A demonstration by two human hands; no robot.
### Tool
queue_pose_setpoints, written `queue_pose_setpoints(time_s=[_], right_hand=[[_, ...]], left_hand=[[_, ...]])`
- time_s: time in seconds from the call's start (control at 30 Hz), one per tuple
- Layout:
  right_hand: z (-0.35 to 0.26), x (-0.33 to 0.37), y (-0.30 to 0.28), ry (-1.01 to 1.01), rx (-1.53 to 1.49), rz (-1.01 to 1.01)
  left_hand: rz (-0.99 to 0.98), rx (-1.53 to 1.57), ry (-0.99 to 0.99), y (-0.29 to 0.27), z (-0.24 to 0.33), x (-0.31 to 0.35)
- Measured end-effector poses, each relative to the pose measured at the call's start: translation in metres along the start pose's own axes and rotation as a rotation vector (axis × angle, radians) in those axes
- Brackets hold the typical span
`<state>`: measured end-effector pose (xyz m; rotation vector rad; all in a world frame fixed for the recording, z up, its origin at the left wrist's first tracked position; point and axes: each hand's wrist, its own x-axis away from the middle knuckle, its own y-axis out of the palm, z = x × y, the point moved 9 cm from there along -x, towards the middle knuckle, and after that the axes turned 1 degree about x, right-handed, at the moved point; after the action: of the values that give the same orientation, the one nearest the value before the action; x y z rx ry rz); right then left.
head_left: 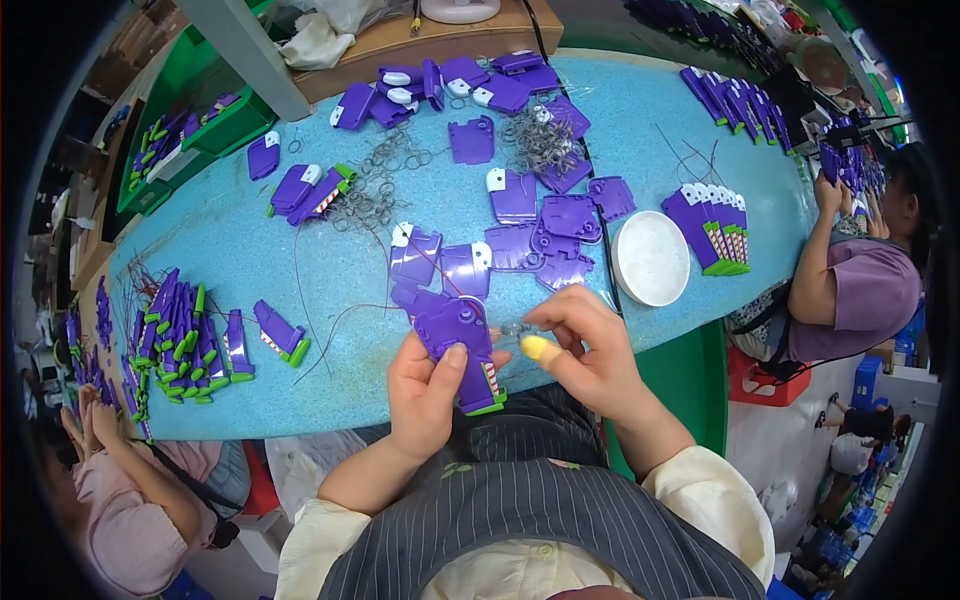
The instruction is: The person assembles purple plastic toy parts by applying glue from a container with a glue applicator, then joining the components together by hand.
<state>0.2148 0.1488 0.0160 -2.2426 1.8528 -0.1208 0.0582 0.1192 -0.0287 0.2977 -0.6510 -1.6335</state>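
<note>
My left hand (425, 392) grips a purple plastic toy wing part (462, 345) with a green tip and a red-and-white striped strip, its thumb pressed on the face. Close to the wing's right edge, my right hand (590, 345) pinches what looks like a small grey wire spring (516, 329); the fingers partly hide it. A yellow cover (540, 348) sits on the right thumb. Just beyond the hands lie loose purple shells, among them one with a white corner (466, 268). Thin red wires trail around the held part.
Grey springs lie in a tangled heap (540, 138) and scattered on the blue table (340, 350). A white round dish (652, 258) stands right, beside fanned wing parts (708, 228). Green-tipped parts are piled (178, 340) at left. People sit at both sides.
</note>
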Motion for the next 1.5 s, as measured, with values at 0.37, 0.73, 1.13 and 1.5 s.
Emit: queue_pose_setpoints(time_s=[0.37, 0.73, 1.13, 1.5], right_hand=[[0.055, 0.002, 0.023, 0.385, -0.825, 0.12], [0.058, 0.005, 0.033, 0.333, -0.908, 0.036], [0.032, 0.003, -0.021, -0.101, -0.477, 0.089], [-0.055, 0.016, 0.012, -0.752, 0.906, -0.352]], left_hand=[[-0.05, 0.029, -0.047, 0.011, -0.003, -0.006], [-0.053, 0.036, -0.041, 0.002, -0.005, -0.025], [-0.062, 0.292, -0.412, 0.015, -0.03, -0.028], [-0.289, -0.316, -0.425, 0.034, 0.004, -0.043]])
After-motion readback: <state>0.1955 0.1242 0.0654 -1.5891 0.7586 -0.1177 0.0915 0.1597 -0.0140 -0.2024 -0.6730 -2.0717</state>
